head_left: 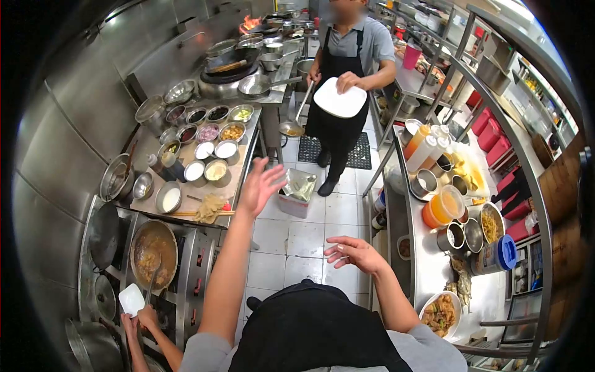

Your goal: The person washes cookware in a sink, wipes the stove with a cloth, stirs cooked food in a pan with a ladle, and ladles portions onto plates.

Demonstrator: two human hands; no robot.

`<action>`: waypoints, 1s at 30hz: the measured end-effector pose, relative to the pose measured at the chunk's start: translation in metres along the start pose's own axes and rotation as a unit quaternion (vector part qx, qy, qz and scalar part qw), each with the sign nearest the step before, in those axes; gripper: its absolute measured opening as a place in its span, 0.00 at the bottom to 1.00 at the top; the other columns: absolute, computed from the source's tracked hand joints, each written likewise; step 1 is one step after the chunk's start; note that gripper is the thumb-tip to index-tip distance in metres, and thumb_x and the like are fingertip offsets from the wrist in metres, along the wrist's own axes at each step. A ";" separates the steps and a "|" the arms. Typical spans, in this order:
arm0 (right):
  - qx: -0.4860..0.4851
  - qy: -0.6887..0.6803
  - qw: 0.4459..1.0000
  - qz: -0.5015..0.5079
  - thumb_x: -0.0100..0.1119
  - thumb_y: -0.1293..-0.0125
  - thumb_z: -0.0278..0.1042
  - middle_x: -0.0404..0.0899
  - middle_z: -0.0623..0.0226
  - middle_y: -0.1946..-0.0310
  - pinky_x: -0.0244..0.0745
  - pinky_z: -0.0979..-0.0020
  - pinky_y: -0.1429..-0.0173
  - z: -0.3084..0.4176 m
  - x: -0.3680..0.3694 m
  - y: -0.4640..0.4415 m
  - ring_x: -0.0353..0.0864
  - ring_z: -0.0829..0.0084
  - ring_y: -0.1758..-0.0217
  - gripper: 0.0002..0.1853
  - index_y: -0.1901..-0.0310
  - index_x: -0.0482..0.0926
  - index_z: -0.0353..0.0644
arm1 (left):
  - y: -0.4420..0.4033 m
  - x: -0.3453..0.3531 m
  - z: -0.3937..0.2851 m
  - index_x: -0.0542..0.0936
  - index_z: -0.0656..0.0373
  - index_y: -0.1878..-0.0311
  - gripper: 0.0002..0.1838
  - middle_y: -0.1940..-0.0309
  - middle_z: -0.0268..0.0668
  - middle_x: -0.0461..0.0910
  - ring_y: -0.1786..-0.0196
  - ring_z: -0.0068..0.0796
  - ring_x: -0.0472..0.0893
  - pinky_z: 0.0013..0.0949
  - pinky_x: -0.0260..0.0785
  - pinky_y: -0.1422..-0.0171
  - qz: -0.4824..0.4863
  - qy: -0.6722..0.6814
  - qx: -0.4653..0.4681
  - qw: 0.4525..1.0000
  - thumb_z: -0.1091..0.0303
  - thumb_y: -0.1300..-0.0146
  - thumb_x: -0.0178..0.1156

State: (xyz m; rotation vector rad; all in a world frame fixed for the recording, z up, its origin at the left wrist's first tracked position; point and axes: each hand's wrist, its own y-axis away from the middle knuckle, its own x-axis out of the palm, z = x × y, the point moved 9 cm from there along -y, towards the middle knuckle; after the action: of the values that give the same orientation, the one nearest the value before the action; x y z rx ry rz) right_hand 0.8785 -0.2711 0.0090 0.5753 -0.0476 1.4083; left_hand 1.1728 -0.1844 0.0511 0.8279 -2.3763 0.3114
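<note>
My left hand (260,187) is raised at the centre, empty, with its fingers spread, beside the table of small bowls. Lower and to the right, my right hand (354,253) is held over the floor, its fingers apart and nothing in it. Ahead stands a co-worker (347,62) in a black apron, holding a white square plate (340,97) in one hand and a ladle (292,128) in the other. At the lower left, another person's hands (137,321) hold a small white dish (132,301) and a ladle in a pan of stew (154,254).
Metal bowls of ingredients (217,170) cover the left table, with a wok (232,67) behind. On the right counter are squeeze bottles (421,153), an orange container (441,208) and a plate of food (440,315). A bin (297,193) stands on the tiled floor (304,235).
</note>
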 end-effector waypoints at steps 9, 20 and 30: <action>0.020 0.005 1.000 -0.011 0.54 0.25 0.37 0.83 0.54 0.50 0.82 0.66 0.49 -0.009 -0.007 -0.003 0.85 0.66 0.51 0.23 0.35 0.71 0.34 | -0.102 0.106 0.057 0.65 0.56 0.31 0.31 0.37 0.46 0.74 0.36 0.45 0.76 0.63 0.72 0.36 0.037 0.102 0.000 0.994 0.52 0.31 0.61; 0.133 0.070 0.988 0.042 0.51 0.25 0.33 0.83 0.53 0.52 0.82 0.65 0.52 -0.045 0.010 -0.051 0.85 0.64 0.53 0.21 0.35 0.72 0.34 | 0.008 0.036 0.018 0.72 0.60 0.38 0.22 0.52 0.40 0.81 0.57 0.31 0.86 0.38 0.84 0.63 -0.097 0.003 0.034 0.995 0.72 0.34 0.44; 0.246 0.175 0.912 0.279 0.51 0.23 0.35 0.83 0.53 0.49 0.83 0.64 0.49 -0.119 0.140 -0.153 0.85 0.64 0.51 0.21 0.34 0.70 0.34 | 0.200 -0.055 -0.078 0.72 0.66 0.39 0.21 0.53 0.40 0.81 0.55 0.26 0.84 0.34 0.81 0.54 -0.292 -0.079 0.114 0.946 0.70 0.33 0.48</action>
State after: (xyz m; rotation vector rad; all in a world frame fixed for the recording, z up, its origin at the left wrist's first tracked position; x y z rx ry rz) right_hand 1.0112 -0.1028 -0.0966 0.7474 0.4796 2.0904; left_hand 1.1174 0.0292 0.0745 1.6658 -2.1291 0.2820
